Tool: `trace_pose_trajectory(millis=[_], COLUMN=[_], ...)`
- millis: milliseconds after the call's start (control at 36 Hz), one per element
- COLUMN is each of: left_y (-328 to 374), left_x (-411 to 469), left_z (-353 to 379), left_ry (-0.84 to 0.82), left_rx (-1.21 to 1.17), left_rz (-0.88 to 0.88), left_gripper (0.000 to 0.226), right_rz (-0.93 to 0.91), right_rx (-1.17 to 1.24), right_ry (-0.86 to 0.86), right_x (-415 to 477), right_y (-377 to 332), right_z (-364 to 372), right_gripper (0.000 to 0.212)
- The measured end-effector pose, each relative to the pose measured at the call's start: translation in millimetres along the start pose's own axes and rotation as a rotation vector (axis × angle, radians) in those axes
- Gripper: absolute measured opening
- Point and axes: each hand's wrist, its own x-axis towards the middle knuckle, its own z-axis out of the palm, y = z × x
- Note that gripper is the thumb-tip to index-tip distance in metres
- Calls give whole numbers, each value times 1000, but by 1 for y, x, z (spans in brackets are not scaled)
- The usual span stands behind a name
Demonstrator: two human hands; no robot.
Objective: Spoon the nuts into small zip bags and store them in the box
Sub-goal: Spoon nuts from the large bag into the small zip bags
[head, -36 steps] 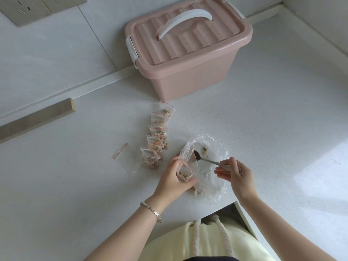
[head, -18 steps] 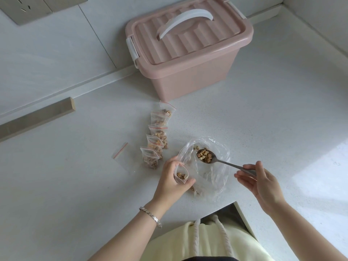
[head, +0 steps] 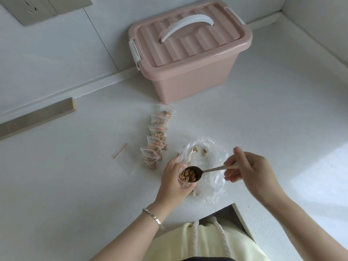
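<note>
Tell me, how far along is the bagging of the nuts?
Done: about five filled bags lie in a row. In hand: the left hand holds a small bag; the right hand holds a loaded spoon at its mouth. Left: a few nuts are in the big bag, and the box is closed, so storing is not yet done.

Glossy metal spoon (head: pixel 197 171), clear crinkled plastic bag (head: pixel 212 162), matt pink plastic box (head: pixel 190 80)

I see the spoon (head: pixel 204 170), heaped with nuts (head: pixel 188 175), at the mouth of the small zip bag (head: pixel 184 184); five filled bags (head: pixel 157 137) lie near the closed pink box (head: pixel 190 72).
</note>
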Motion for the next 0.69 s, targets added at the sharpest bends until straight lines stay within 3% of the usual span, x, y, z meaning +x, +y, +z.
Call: trace_pose_trajectory(millis=[56,167,250,389,556,694], left_y=[0,1,-1,-6,-8,-6], left_x=[-1,-3,-5,-7,-6,-7], left_z=[1,3,2,2,4,2], left_ry=[-17,-7,-6,-46,-45,-46], left_rx=[17,31,-4,-30,-1,-27], left_rz=[-8,-26,-41,-28,0,-1], left_gripper=[46,49,54,57,44,42], right_rz=[-116,-390,-494,-470,-316,-347], right_rx=[-191,-526,-558,-522,-390,-393], right_ry=[-26,-18,50,57,-9,-51], right_x=[-6,-14,-15,-17,-17,-21], right_y=[-6,-12,-11,-10,-6,0], right_z=[10,22,22,24,41,46], right_gripper=[42,71,75,66,67,64])
